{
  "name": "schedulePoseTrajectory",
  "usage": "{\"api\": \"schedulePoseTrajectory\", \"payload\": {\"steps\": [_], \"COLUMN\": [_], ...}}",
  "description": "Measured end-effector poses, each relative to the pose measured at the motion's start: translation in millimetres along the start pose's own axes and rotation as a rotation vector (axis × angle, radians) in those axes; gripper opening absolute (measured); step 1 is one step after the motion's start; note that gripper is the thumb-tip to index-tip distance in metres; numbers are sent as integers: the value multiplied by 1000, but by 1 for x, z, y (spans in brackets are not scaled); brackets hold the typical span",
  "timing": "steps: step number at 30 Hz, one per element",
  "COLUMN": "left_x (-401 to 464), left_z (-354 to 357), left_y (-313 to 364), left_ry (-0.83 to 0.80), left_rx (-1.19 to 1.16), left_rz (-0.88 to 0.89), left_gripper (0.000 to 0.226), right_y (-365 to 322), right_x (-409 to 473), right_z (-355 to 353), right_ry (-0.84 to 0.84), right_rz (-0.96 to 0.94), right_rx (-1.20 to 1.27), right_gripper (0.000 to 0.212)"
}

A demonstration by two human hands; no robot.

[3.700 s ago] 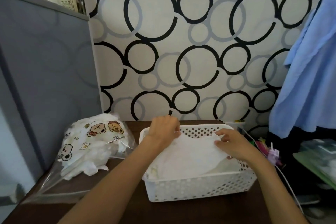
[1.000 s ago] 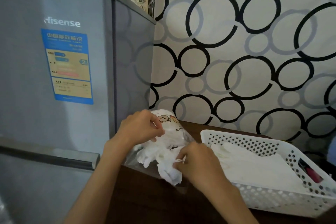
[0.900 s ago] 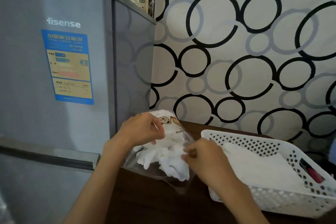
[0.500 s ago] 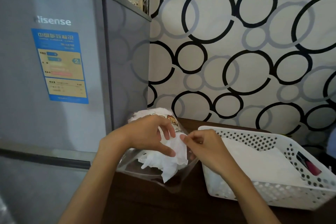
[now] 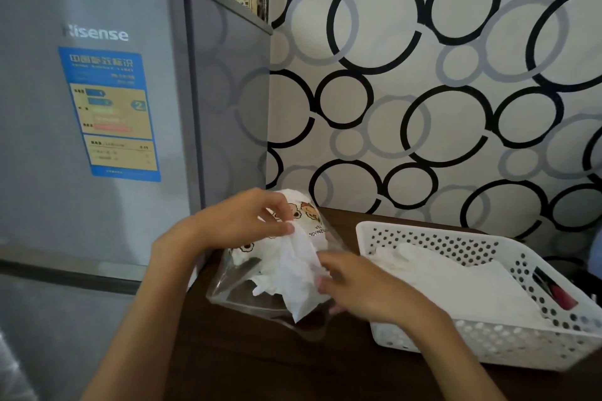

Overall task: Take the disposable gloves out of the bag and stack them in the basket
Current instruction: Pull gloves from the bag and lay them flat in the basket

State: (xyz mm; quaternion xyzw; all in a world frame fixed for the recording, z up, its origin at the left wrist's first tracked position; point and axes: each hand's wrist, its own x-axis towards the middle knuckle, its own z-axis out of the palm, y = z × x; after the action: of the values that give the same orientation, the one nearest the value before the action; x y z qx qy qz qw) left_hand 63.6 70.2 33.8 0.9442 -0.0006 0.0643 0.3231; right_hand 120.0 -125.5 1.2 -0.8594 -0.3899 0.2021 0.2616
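A clear plastic bag [image 5: 234, 286] with cartoon prints lies on the dark wooden table, with crumpled white gloves inside it. My left hand [image 5: 241, 221] pinches the top edge of one thin white glove [image 5: 298, 273] above the bag's mouth. My right hand [image 5: 361, 290] pinches the same glove at its right side, lower down. To the right stands the white perforated basket [image 5: 482, 338], holding a flat stack of white gloves [image 5: 456, 283].
A grey Hisense fridge [image 5: 114, 107] stands close on the left, touching the table [image 5: 260, 365] side. The circle-patterned wall is right behind. Red and dark small items [image 5: 557, 296] lie beside the basket's right end.
Both hands left the basket and went to the bag on the left. They have drawn one glove up out of the bag; my right hand has slid lower along it.
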Motion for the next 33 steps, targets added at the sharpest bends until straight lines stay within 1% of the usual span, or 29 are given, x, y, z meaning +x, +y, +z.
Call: {"api": "schedulePoseTrajectory", "payload": {"steps": [3,4,8,10,13,15,16,19,20,21,22,23,25,26,27,29,31,33], "left_x": [-4,-5,-6,-5,-4,-5,-5,-5,-4,-3,-1,-1,1,2,4,7,8,8], "left_z": [-6,-7,-9,-11,-12,-13,-13,-8,-4,1,5,8,13,14,16,21,30,38], "left_y": [2,3,7,10,13,15,17,29,35,41,44,48,50,50,46,40,37,41], "left_ry": [62,92,314,399,424,424,421,360,320,277,237,202,158,151,146,109,-23,-156], "left_rx": [-225,-285,-402,-439,-453,-415,-405,-401,-400,-402,-404,-405,-396,-394,-403,-399,-322,-232], "left_rz": [-42,-61,-90,-85,-84,-88,-86,-40,-11,18,45,68,88,90,86,99,147,215], "left_gripper": [5,6,10,12,10,10,12,12,10,10,10,11,24,35,43,51,49,42], "right_y": [-8,-12,-11,-8,-7,-6,-7,-20,-22,-21,-20,-16,-8,-3,1,7,10,13], "right_x": [9,13,26,27,14,-2,-10,-30,-32,-33,-33,-31,-31,-33,-36,-42,-45,-47], "right_z": [10,13,25,25,14,3,-4,-22,-25,-27,-28,-29,-36,-42,-47,-56,-63,-68], "right_ry": [-90,-119,-230,-203,-92,9,69,225,274,319,362,409,471,464,438,350,282,242], "right_rz": [64,93,171,172,102,54,30,-25,-36,-47,-59,-81,-126,-138,-144,-143,-169,-197], "right_rx": [-258,-311,-471,-471,-362,-212,-109,183,237,267,289,320,387,418,443,499,609,742], "right_gripper": [51,54,43,42,47,50,56,88,95,95,87,68,20,8,10,16,22,26]}}
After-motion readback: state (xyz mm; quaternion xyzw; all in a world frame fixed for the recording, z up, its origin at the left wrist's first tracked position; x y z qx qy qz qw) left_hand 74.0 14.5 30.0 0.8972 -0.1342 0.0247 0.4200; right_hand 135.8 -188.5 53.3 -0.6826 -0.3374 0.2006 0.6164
